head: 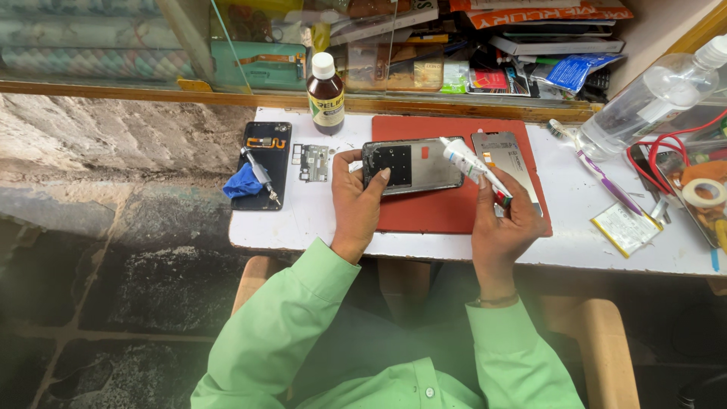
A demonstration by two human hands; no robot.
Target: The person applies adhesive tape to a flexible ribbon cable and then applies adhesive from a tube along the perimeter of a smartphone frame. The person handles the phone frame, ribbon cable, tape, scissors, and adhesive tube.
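Note:
My left hand [356, 198] grips the left end of an opened phone frame [413, 164] that lies on a red mat [447, 212]. My right hand [503, 220] holds a white glue tube [471, 165] by its red-capped end, with the tube's tip over the frame's right edge. A grey phone screen panel [506, 157] lies on the mat just right of the frame, partly behind the tube. Both arms wear light green sleeves.
On the white table [575, 242]: a brown bottle [326, 95], a black phone back [265, 163] with a blue cloth [242, 184] and screwdriver, a small circuit board [312, 163], a toothbrush [598, 170], a flat battery [625, 227], a clear plastic bottle [651, 98], red wires and tape roll [704, 192].

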